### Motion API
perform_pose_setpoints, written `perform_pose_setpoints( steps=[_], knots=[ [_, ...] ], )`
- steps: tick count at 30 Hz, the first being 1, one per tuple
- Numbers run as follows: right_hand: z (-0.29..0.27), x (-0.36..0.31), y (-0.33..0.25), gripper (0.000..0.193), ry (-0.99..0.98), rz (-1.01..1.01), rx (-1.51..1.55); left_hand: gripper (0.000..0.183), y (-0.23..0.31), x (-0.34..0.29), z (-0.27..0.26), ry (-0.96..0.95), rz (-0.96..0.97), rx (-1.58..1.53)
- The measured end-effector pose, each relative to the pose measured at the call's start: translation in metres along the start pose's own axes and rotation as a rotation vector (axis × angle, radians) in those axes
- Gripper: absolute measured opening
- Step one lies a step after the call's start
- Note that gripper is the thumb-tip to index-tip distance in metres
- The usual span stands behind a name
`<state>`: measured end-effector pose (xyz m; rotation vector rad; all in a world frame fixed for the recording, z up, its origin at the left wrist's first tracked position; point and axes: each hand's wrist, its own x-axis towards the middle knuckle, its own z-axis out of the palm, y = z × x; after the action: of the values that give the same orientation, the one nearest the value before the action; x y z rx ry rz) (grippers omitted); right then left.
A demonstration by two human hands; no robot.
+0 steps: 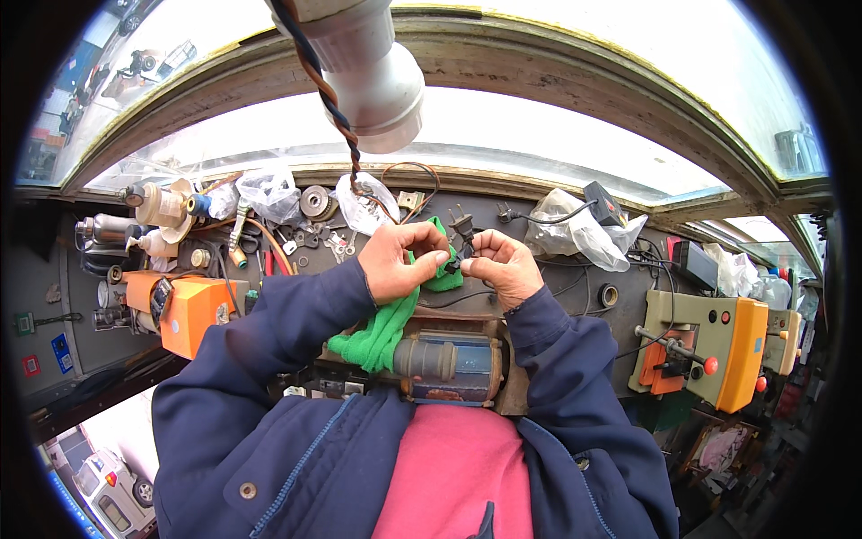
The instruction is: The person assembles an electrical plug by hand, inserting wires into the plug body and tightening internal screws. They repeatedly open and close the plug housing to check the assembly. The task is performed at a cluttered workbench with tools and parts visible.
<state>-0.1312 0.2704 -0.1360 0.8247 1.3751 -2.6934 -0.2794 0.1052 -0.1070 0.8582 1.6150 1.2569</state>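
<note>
In front of my chest, my right hand (507, 269) is closed, its thumb and fingers around a black power plug (462, 225) with its metal prongs pointing up and away. Close beside it on the left, my left hand (404, 260) is pinched on a green cloth (382, 328). One part of the cloth shows behind the plug; the rest hangs down onto a bench motor (453, 366) with a dark blue body. A dark piece of cord sits between the two hands; its exact path is partly hidden by the fingers.
An orange machine (190, 310) stands at the left, a beige and yellow key-cutting machine (705, 350) at the right. Along the window lie plastic bags (269, 196), a second black plug (505, 213) and small metal parts (339, 244). A white lamp fitting (373, 90) hangs overhead.
</note>
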Motion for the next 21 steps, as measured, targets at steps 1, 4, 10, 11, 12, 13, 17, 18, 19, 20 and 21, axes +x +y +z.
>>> perform_pose_setpoints(
  steps=[1,4,10,11,12,13,17,18,19,20,21],
  knots=[
    [0.000,0.000,0.000,0.027,0.001,-0.009,-0.004,0.015,0.003,-0.001,0.000,0.000,0.043,0.110],
    [0.001,0.000,0.001,0.027,-0.007,-0.022,-0.010,0.010,0.012,-0.002,0.003,0.038,0.089,0.191],
    [0.003,0.001,0.000,0.027,-0.013,-0.025,-0.026,0.008,0.020,-0.001,0.005,0.026,0.071,0.215],
    [0.003,0.001,0.000,0.027,-0.019,-0.031,-0.023,0.008,0.020,-0.001,0.005,0.025,0.072,0.228],
    [0.003,0.001,-0.001,0.027,-0.012,-0.024,-0.030,0.008,0.021,-0.001,0.005,0.025,0.066,0.212],
    [0.003,0.001,-0.001,0.026,-0.012,-0.024,-0.034,0.008,0.021,-0.001,0.005,0.025,0.057,0.206],
    [0.004,0.001,-0.001,0.026,-0.015,-0.023,-0.047,0.009,0.022,-0.001,0.005,0.016,0.042,0.220],
    [0.004,0.001,-0.001,0.026,-0.017,-0.021,-0.048,0.009,0.022,-0.001,0.005,0.022,0.053,0.222],
    [0.004,0.001,0.000,0.026,-0.019,-0.019,-0.050,0.009,0.021,-0.001,0.005,0.025,0.061,0.235],
    [0.003,0.001,0.000,0.026,-0.021,-0.017,-0.051,0.009,0.020,-0.001,0.005,0.029,0.070,0.248],
    [0.003,0.001,0.000,0.026,-0.019,-0.010,-0.054,0.009,0.017,-0.001,0.005,0.028,0.057,0.234]
  ],
)
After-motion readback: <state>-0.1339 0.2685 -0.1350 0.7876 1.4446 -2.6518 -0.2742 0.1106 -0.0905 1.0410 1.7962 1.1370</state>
